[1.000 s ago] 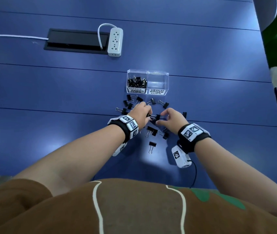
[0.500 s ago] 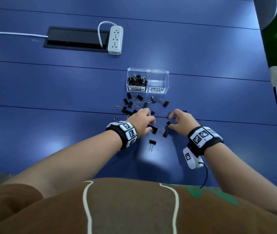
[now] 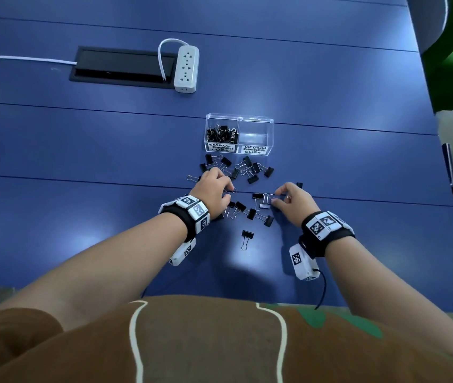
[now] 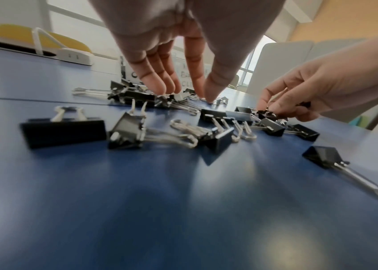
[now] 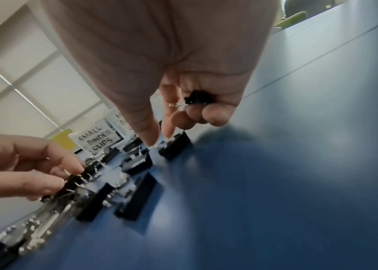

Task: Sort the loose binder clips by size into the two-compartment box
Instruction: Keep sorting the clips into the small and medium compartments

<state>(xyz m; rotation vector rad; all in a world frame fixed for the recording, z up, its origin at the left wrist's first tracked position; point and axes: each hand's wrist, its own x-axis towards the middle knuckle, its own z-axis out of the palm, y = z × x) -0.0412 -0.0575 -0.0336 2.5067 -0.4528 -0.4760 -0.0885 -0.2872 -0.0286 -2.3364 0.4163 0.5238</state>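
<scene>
Both hands are picking small clips out of the pile [image 3: 243, 210] on the blue surface. The right hand [image 5: 183, 102] has one small clip [image 5: 198, 99] tucked under curled fingers and pinches at another; the left hand [image 4: 183, 60] reaches down with straight fingertips, holding nothing I can see. Next they must carry the clips to the box [image 3: 239, 117] just past the hands, into the "small" side.

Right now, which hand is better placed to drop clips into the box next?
Right. The right hand already curls its fingers round a small clip and pinches at another; the left hand only touches the pile with straight fingers. The box lies ahead of both.

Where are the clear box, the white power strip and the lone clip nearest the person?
clear box [image 3: 269, 125], head view, right rim.
white power strip [image 3: 186, 69], head view, top face.
lone clip [image 3: 247, 234], head view, black body.
</scene>
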